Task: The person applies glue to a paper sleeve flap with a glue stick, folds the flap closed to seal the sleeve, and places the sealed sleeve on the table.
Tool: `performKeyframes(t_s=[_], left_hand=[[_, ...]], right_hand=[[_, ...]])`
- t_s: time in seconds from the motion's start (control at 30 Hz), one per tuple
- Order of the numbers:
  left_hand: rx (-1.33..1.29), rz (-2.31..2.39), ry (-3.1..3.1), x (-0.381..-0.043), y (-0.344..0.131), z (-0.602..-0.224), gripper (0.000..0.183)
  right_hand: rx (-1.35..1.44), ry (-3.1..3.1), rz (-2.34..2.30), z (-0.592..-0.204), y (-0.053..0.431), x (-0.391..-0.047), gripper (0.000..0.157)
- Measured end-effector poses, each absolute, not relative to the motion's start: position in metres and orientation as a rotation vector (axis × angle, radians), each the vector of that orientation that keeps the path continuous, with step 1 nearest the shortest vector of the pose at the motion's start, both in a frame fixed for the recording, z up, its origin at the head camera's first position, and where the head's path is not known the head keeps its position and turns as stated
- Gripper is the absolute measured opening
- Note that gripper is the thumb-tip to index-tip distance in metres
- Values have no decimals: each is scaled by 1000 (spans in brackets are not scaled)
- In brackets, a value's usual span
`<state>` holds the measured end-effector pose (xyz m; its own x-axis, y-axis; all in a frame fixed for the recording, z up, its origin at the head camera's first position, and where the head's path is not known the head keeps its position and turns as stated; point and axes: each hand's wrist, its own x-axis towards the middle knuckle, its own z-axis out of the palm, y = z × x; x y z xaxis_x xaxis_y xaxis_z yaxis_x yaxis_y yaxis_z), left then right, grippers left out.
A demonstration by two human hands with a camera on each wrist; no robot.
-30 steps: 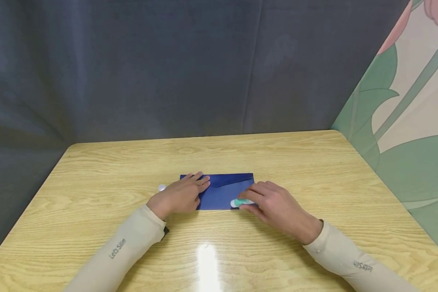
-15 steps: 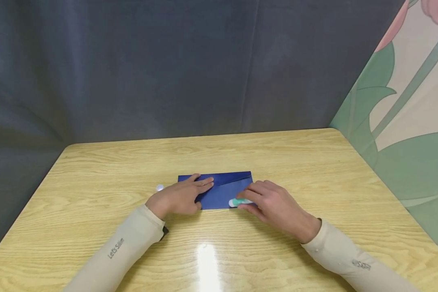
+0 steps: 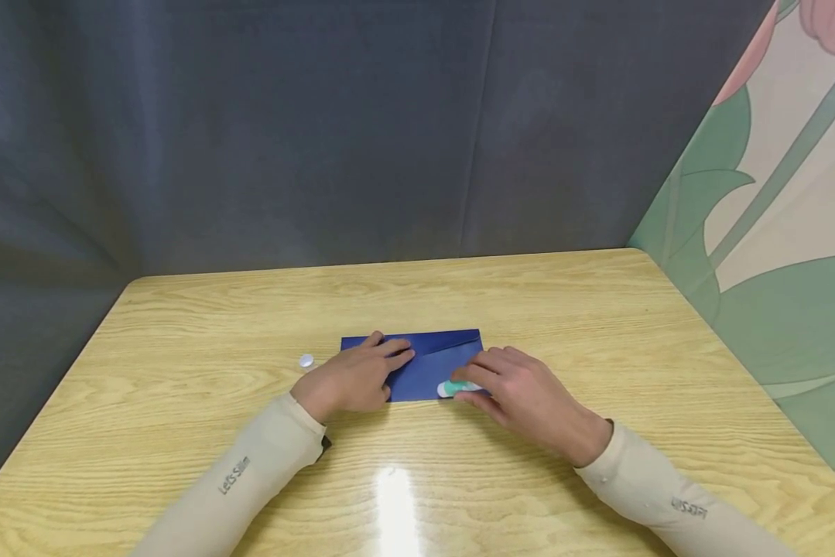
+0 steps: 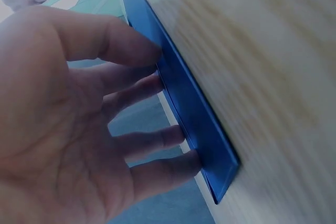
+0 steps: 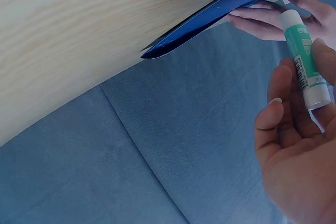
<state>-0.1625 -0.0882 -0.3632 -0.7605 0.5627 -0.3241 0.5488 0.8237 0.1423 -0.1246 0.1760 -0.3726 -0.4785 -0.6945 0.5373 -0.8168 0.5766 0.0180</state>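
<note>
A dark blue envelope (image 3: 427,375) lies flat on the table, its pointed flap (image 3: 441,341) along the far side. My left hand (image 3: 354,379) rests on the envelope's left part, fingers spread and fingertips on the flap; the left wrist view shows these fingertips (image 4: 191,163) touching the blue paper. Over the envelope's near right corner, my right hand (image 3: 528,391) holds a white and green glue stick (image 3: 453,387). In the right wrist view the glue stick (image 5: 304,59) is pinched between thumb and fingers, with a printed label and barcode showing. Its tip's contact with the paper cannot be made out.
A small round white cap (image 3: 306,361) sits on the wooden table (image 3: 250,309) just left of the left hand. Behind the table hangs a dark grey-blue curtain (image 3: 306,139). A wall with painted flowers and leaves (image 3: 793,309) stands on the right.
My left hand has slid slightly right across the envelope, its fingertips further along the flap. The right hand and glue stick have stayed in nearly the same place.
</note>
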Motion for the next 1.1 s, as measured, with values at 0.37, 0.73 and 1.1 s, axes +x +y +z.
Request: performKeyframes(t_s=[0.37,0.73,1.1], left_hand=[[791,47,2657,-161,-84,-361,62],[813,158,2575,-167,-77,-360,59],[852,103,2646,-169,-66,-360,57]], right_hand=[[1211,-2321,319,-372,176,-124,25],[1213,-2318,326,-373,177,-125,24],[1214,-2306,337,-374,177,-125,24]])
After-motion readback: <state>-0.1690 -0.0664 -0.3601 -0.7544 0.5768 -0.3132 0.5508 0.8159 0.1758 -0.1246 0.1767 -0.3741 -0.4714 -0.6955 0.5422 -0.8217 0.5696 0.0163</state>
